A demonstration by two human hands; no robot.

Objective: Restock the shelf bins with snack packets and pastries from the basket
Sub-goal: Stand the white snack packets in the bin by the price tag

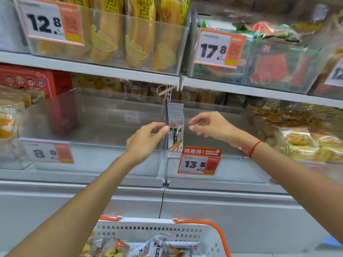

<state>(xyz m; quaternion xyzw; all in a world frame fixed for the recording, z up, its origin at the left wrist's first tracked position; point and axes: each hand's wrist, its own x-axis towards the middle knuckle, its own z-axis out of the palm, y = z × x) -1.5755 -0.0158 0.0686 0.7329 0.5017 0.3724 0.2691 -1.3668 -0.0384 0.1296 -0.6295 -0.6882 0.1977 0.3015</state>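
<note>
A row of white snack packets (175, 130) stands upright at the left end of the clear bin (237, 164) tagged 13.5. My left hand (146, 140) reaches up to them, and its fingertips touch the front packet's left edge by the clear divider. My right hand (209, 125) hovers just right of the packets with its fingers loosely curled and nothing in them. At the bottom of the view, the white basket (148, 229) with orange handles holds more of the same white packets (157, 245) and wrapped pastries (115, 247).
To the left is a clear bin (92, 154) tagged 8.8, with a red box (55, 84) behind it. A bin of wrapped pastries (306, 141) sits on the right. The upper shelf carries bins of yellow packs (115, 43) and watermelon packs (274, 67).
</note>
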